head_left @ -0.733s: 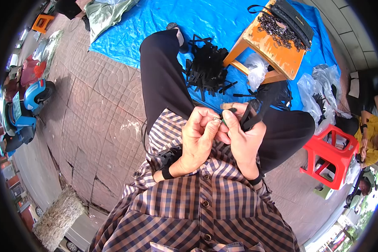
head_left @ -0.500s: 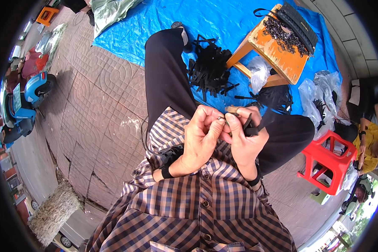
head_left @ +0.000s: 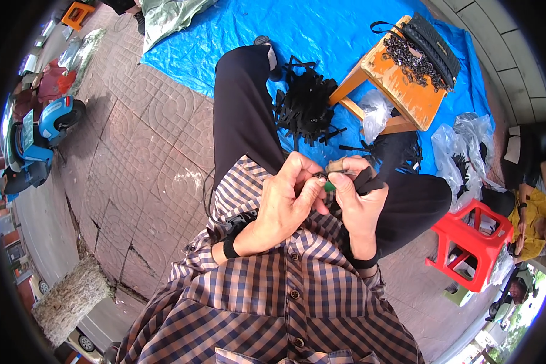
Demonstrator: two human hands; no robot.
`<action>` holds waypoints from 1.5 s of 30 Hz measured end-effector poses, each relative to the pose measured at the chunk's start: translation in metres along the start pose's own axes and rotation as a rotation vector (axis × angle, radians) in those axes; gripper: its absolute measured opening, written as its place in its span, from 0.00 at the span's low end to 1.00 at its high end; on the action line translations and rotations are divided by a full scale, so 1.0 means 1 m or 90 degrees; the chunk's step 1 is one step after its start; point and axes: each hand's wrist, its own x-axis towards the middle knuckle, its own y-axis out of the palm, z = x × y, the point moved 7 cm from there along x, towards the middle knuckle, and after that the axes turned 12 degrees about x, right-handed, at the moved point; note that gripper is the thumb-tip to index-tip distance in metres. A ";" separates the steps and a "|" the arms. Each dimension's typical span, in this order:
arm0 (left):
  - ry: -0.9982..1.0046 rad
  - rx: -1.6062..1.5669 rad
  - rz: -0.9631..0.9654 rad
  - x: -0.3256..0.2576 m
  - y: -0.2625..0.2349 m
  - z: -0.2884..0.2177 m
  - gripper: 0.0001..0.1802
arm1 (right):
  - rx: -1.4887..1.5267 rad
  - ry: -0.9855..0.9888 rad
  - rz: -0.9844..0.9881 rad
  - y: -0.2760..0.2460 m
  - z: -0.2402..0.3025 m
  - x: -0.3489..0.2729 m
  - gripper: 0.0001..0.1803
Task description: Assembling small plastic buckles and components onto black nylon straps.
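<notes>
Above my lap, my left hand [head_left: 280, 203] is closed in a pinch, thumb against finger, on a small dark piece [head_left: 320, 176] too small to name. Close beside it my right hand [head_left: 359, 209] is closed round a black strap [head_left: 366, 182] that sticks out past its fingers. A bit of green [head_left: 329, 186] shows between the two hands; what it belongs to is hidden. Beyond them lies a heap of black straps [head_left: 306, 103]. On the worn wooden stool [head_left: 400, 100] are a pile of small dark metal-looking pieces [head_left: 408, 60] and a black purse [head_left: 435, 48] with a wrist loop.
A blue tarp [head_left: 188, 45] covers the paving ahead. Clear plastic bags [head_left: 449, 145] stand at the right, near a red plastic stool [head_left: 490, 267] and a person in yellow [head_left: 534, 221]. A blue scooter [head_left: 33, 142] is parked at the far left.
Both hands stay together over my lap, with fingers slightly shifted. The green bit shows more plainly between them now. The whole view has moved a little.
</notes>
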 end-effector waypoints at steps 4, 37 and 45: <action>-0.040 -0.111 0.075 0.001 0.011 0.000 0.04 | 0.083 0.012 0.065 -0.003 -0.001 0.006 0.06; -0.163 -0.305 0.282 -0.013 0.032 0.027 0.11 | 0.391 0.259 -0.135 -0.020 -0.033 0.014 0.14; -0.052 -0.122 0.187 -0.002 0.014 0.010 0.11 | 0.223 0.227 -0.058 -0.010 -0.024 0.022 0.14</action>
